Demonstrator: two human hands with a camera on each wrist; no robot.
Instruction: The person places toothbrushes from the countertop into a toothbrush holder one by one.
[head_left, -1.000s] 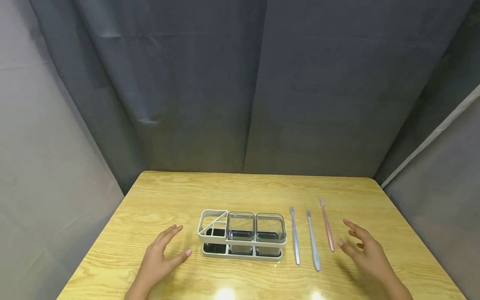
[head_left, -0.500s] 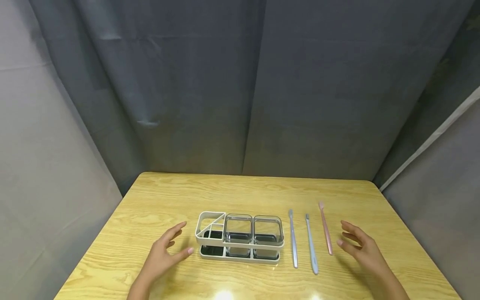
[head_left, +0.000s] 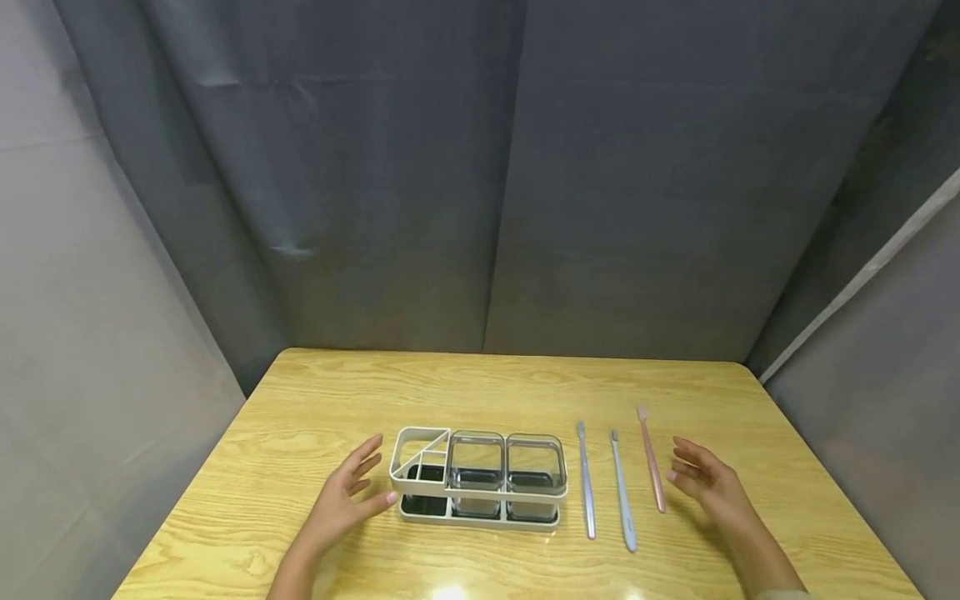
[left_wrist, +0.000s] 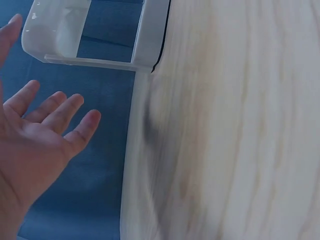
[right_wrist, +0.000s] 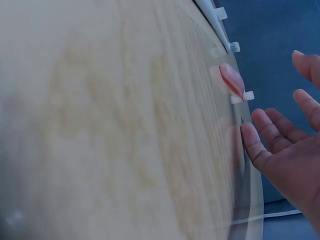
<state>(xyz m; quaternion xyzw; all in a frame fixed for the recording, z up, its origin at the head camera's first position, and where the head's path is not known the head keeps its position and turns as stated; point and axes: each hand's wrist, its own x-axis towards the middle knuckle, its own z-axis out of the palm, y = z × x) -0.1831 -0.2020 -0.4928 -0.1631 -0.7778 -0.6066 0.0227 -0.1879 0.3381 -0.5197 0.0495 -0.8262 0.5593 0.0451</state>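
Note:
A white toothbrush holder (head_left: 487,493) stands on the table, with two clear cups (head_left: 477,454) in it and a divided section at its left end. Just left of it is my left hand (head_left: 337,504), fingers spread and relaxed; in the left wrist view the hand (left_wrist: 45,135) holds nothing, the holder beyond. Right of the holder lie a lavender toothbrush (head_left: 587,483), a blue toothbrush (head_left: 624,496) and a pink toothbrush (head_left: 652,462). My right hand (head_left: 712,487) hovers right of the pink one, fingers loosely bent, holding nothing; in the right wrist view the brush ends show past the hand (right_wrist: 290,150).
The wood-grain table (head_left: 337,383) runs out to rounded back corners. Dark grey curtains (head_left: 390,208) hang behind it, with lighter cloth (head_left: 97,333) at the left side and more grey cloth (head_left: 885,375) at the right.
My left hand has moved right and a little up, close to the holder's left end. The right hand has shifted slightly left toward the pink toothbrush. Holder and toothbrushes keep their places on the table.

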